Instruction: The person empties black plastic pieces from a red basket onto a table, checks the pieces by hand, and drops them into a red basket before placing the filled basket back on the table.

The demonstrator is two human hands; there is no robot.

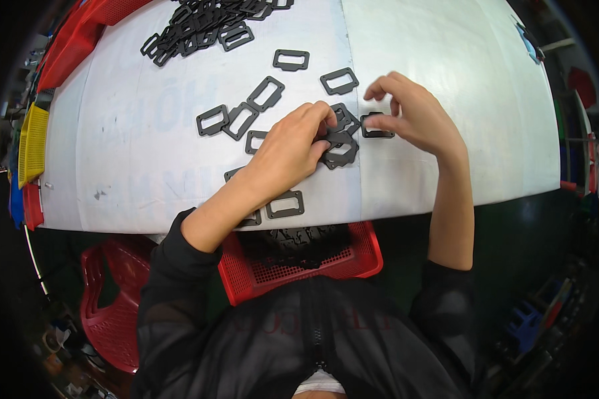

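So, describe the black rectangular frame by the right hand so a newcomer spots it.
Find the wide white table, then the person's bare right hand over it. The flat black rectangular frame is partly hidden by that hand. It's the rightmost frame on the table.

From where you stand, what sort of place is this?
Probably a workshop or small factory: a pile of matching black frames lies on a broad white-topped table, with a red perforated basket below its near edge and a yellow basket beyond its left side.
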